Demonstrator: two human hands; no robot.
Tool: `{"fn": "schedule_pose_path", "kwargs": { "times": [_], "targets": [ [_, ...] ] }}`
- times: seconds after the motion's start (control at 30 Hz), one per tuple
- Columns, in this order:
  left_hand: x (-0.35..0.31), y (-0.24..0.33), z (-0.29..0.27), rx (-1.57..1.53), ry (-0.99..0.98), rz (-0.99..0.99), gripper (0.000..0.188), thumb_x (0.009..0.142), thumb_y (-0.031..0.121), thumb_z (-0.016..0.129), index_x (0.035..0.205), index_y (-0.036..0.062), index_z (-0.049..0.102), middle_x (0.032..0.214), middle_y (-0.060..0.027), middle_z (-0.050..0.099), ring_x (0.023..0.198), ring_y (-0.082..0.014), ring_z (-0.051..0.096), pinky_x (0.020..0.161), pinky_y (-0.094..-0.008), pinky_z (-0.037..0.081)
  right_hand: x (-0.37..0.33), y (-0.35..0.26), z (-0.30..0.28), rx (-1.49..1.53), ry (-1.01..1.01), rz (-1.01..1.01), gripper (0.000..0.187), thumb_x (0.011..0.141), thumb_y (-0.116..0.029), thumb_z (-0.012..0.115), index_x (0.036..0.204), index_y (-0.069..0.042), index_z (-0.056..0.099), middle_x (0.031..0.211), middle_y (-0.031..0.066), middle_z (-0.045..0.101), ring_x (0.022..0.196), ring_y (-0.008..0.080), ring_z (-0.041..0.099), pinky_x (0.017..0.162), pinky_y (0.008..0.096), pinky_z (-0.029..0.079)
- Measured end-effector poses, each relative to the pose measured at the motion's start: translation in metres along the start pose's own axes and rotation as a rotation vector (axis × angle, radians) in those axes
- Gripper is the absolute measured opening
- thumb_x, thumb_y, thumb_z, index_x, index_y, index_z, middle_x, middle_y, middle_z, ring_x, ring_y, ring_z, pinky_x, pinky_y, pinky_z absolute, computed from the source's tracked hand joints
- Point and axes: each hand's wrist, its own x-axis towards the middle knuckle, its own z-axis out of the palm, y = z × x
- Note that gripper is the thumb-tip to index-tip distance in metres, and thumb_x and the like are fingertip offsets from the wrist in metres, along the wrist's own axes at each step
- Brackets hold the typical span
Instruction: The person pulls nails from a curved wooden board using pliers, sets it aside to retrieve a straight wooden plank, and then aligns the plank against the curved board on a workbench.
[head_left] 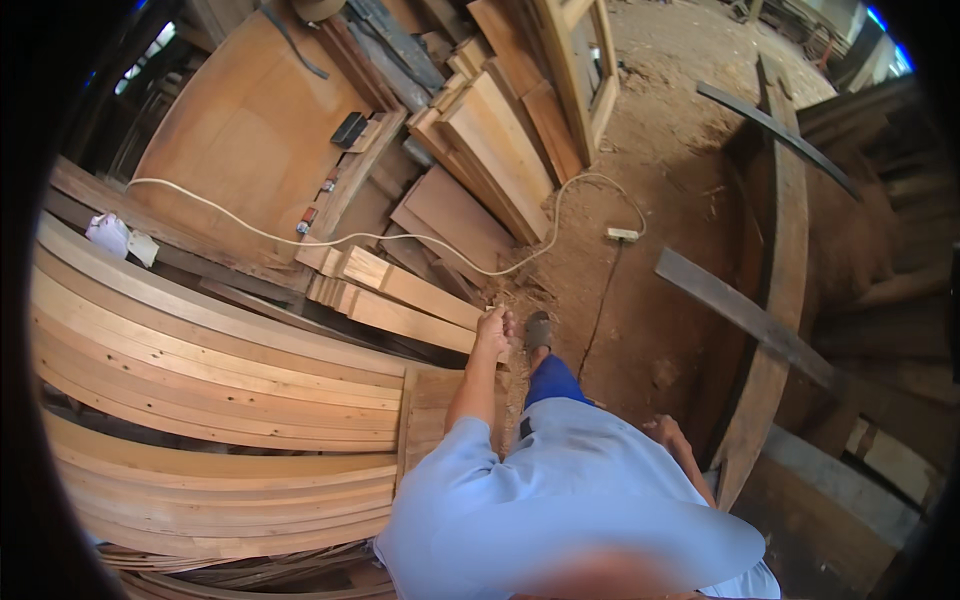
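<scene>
My left hand (495,331) is out in front of me, its fingers curled closed beside the near ends of some light wooden strips (412,322). Whether it grips something small is hidden by the fingers. Low at my right side hangs my right hand (664,432), partly behind my light blue shirt (590,450); its fingers are bent and blurred, and nothing shows in it. Just ahead of me one foot in a grey shoe (539,330) is on the dirt floor.
Long stacked planks (220,370) fill the left. Leaning boards (495,140) stand ahead. A white cable (400,236) runs to a power strip (621,234) on the floor. At right, a long beam (786,230) lies with metal bars (735,305) across it.
</scene>
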Motion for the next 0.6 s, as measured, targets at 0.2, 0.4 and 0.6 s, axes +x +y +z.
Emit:
{"fn": "schedule_pose_path", "kwargs": {
  "times": [0.2,0.4,0.6],
  "targets": [
    [0.112,0.117,-0.005,0.045,0.058,0.079,0.013,0.097,0.027,0.063,0.089,0.0159,0.062,0.071,0.0031,0.064,0.054,-0.0089,0.055,0.042,-0.0233,0.038,0.149,0.088,0.042,0.285,-0.071,0.008,0.027,0.091,-0.017,0.058,0.110,-0.001,0.065,0.100,0.0156,0.066,0.086,0.0296,0.066,0.068,0.0380,0.052],
    [0.217,0.273,-0.049,0.051,0.282,0.049,0.014,0.096,0.025,0.062,0.087,0.0148,0.060,0.072,0.0021,0.063,0.054,-0.0079,0.055,0.039,-0.0208,0.037,0.174,-0.091,-0.024,0.759,-0.084,0.342,0.016,0.096,-0.010,0.052,0.107,-0.004,0.061,0.078,0.0071,0.061,0.055,0.0177,0.057,0.041,0.0275,0.037],
    [0.300,0.487,-0.025,0.058,0.295,0.220,0.028,0.093,0.025,0.056,0.067,0.0161,0.055,0.053,0.0017,0.050,0.038,-0.0076,0.042,0.031,-0.0222,0.027,0.193,-0.208,-0.066,0.797,-0.141,0.184,0.022,0.095,-0.013,0.060,0.109,0.004,0.062,0.079,0.0107,0.065,0.059,0.0188,0.059,0.049,0.0304,0.046]
  ]
}}
